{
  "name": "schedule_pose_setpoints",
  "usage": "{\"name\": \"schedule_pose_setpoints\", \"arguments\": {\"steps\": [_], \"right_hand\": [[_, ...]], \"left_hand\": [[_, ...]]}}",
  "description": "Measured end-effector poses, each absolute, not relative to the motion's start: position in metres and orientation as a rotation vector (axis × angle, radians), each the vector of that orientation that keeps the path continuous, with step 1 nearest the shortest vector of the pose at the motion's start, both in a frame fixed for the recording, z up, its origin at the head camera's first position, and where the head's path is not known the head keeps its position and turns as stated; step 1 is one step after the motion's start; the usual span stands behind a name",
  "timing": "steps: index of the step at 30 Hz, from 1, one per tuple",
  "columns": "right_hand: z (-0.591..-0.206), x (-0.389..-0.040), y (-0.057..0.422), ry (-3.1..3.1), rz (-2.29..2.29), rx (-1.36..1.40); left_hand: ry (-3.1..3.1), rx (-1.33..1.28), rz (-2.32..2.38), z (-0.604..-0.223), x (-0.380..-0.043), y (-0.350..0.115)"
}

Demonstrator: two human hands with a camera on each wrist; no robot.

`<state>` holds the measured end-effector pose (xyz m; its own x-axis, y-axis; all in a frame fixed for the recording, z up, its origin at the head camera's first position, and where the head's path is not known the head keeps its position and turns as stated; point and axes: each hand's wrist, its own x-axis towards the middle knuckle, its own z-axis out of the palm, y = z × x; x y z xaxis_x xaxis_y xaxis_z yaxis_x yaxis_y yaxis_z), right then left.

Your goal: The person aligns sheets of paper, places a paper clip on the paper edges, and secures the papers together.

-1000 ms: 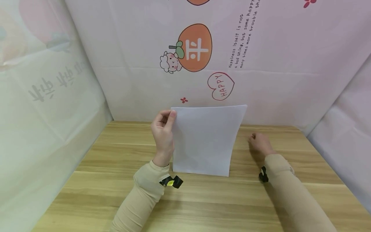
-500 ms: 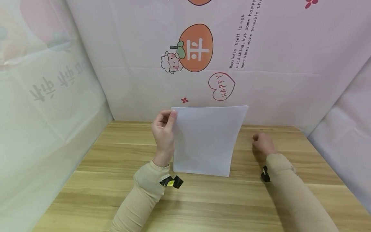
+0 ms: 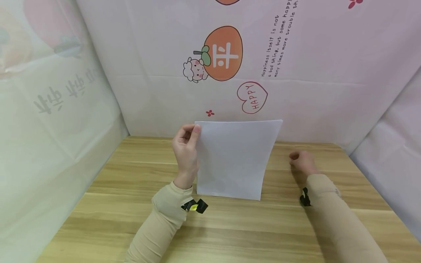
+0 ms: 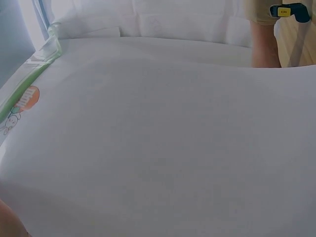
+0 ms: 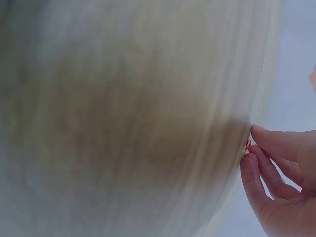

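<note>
Left hand [image 3: 185,150] pinches smooth white rectangular paper [image 3: 235,160]; table [image 3: 236,230] wood-grained.

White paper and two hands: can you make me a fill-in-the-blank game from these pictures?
In the head view, the left hand pinches the white paper at its top ____ corner.
The hand with a small reddish thing at its fingertips is the ____ one.
Inside the printed heart is the word ____.
Missing words: left; right; HAPPY
</note>
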<state>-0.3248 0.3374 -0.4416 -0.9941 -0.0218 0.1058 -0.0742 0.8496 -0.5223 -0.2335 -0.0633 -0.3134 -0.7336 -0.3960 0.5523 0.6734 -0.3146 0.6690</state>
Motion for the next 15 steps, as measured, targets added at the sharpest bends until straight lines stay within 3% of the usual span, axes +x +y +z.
{"name": "schedule_pose_setpoints", "arguments": {"steps": [15], "right_hand": [[-0.4405, -0.325, 0.3435, -2.903, 0.803, 0.065]], "left_hand": [[-1.257, -0.365, -2.078, -0.3129, -0.2335, -0.0638]]}}
